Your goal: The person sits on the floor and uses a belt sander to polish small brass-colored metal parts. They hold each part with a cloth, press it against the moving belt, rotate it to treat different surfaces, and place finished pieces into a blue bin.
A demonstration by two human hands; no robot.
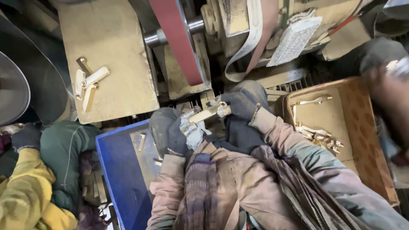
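Two gloved hands hold a brass piece just below a red sanding belt.

The right hand, in a dark glove, is closed around one end of the brass piece, and the left hand, also gloved, is wrapped around the other end together with a pale rag. The piece lies between the two hands, tilted up toward the right one. Just above the hands runs the red sanding belt. To the right of the right hand sits a cardboard box with more brass parts in it. Beside and below the left hand is a blue crate. Farther up and to the left of that hand, a few brass parts lie on a dusty board. Well off to the left, another person's gloved hand shows above a yellow sleeve.
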